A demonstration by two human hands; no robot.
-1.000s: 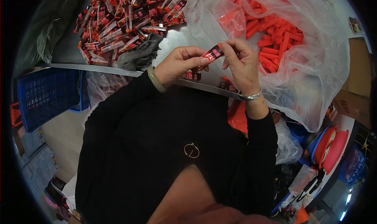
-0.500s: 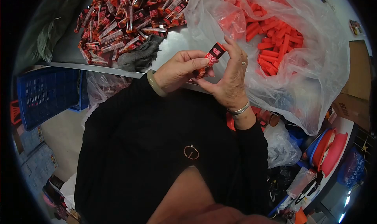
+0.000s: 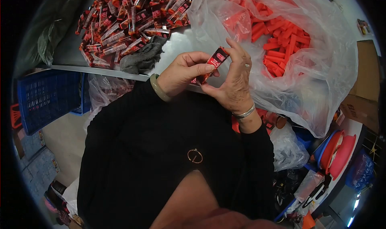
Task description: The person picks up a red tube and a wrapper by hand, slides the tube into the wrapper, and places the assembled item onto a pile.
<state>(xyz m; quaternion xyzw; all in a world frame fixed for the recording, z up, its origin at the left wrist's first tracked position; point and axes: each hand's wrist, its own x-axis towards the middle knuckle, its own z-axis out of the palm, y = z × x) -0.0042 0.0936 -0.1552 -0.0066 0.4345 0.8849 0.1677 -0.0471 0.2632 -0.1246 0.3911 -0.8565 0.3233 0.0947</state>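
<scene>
The left hand point(image 3: 183, 72) and right hand point(image 3: 233, 86) are still pinching the little red packet point(image 3: 210, 64); it is tipping up a bit more, both grips clamped on it.

Packet point(image 3: 212, 63) held between both hands point(image 3: 209, 74) at centre, above the surface point(image 3: 177, 44) edge. Heap of packets point(image 3: 128, 20) at 11 o'clock on the surface, cloth point(image 3: 142, 56) beside it. Bag of sticks point(image 3: 281, 40) at 2 o'clock. Crate point(image 3: 46, 96) at 9 o'clock, below the surface.
</scene>
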